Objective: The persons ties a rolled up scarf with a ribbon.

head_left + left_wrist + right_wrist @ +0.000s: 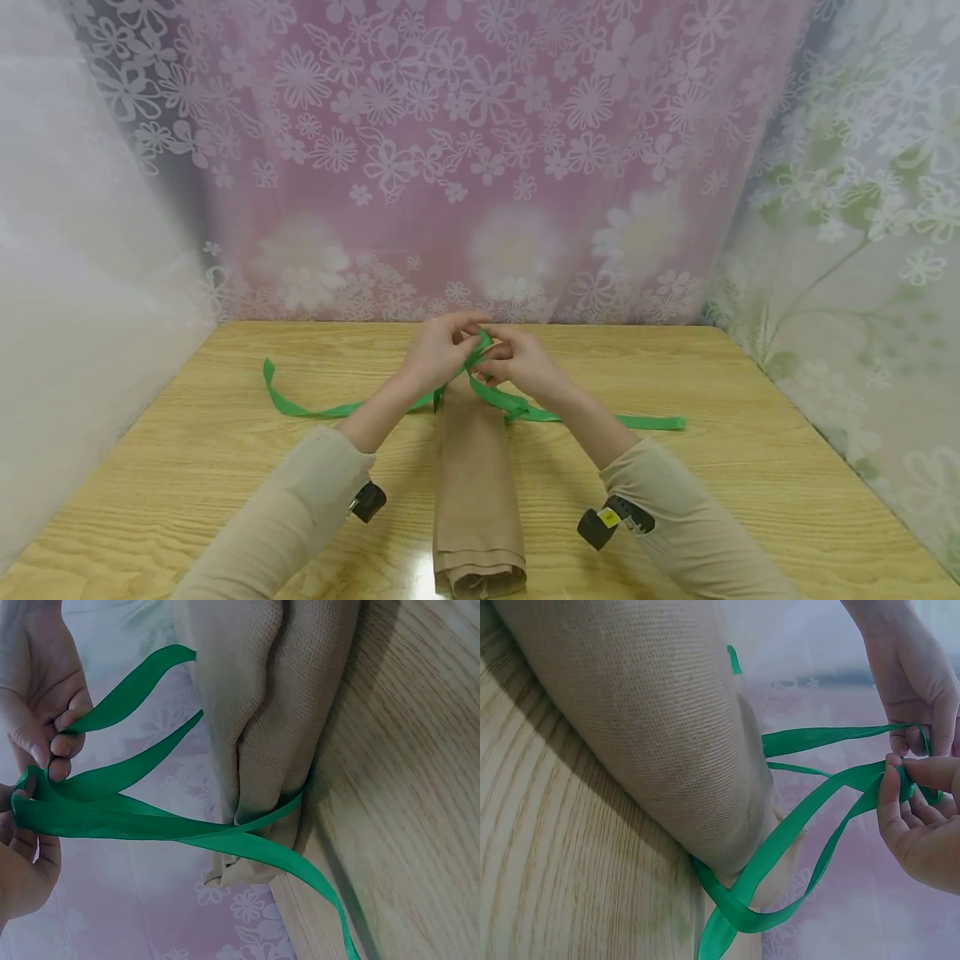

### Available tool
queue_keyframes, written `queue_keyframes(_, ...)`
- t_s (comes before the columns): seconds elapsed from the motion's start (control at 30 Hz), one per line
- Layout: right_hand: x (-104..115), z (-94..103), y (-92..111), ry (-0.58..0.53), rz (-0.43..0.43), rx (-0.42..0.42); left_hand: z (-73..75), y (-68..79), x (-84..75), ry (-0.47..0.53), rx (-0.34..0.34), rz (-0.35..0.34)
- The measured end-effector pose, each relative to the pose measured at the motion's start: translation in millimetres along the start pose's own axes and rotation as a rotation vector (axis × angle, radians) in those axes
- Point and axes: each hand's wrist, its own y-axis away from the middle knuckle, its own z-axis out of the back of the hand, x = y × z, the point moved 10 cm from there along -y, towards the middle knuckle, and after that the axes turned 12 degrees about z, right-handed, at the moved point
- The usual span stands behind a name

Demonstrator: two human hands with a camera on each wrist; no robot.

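Note:
A rolled length of brown woven cloth (pixel 480 475) lies lengthwise on the table, its layered end toward me. Green ribbon (pixel 498 396) passes around its far part, and the two tails spread left and right across the tabletop. Above the far end, my left hand (pixel 438 350) pinches a folded part of the ribbon. Close beside it, my right hand (pixel 528 367) holds another part between thumb and fingers. In the left wrist view, ribbon strands (pixel 127 823) rise from the roll to both hands. The right wrist view shows ribbon gathered at the right hand's fingertips (pixel 894 766).
The wooden table (pixel 187 475) extends to both sides of the roll. Behind it hangs a pink flowered curtain (pixel 450 167), with pale curtains on either side. A black wrist camera (pixel 597 528) sits under the right forearm, another (pixel 368 502) under the left.

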Motion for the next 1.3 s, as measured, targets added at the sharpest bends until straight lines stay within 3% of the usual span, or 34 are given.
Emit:
queue_keyframes(0.17, 0.3, 1.1, -1.0, 0.012, 0.021, -0.033, -3.8, 2.3, 5.8, 0.037, 0.008, 0.031)
queue_keyframes(0.67, 7.7, 8.1, -3.1, 0.042, 0.060, -0.142, -0.5, 4.9, 12.4, 0.047, -0.087, 0.016)
queue_keyframes(0.97, 5.7, 9.1, -2.6, -0.043, 0.037, -0.191, -4.7, 5.7, 15.7, 0.119, -0.087, 0.002)
queue_keyframes(1.3, -0.2, 12.7, -1.5, 0.025, 0.010, -0.194, -7.3, 4.6, 21.0, 0.077, -0.099, 0.010)
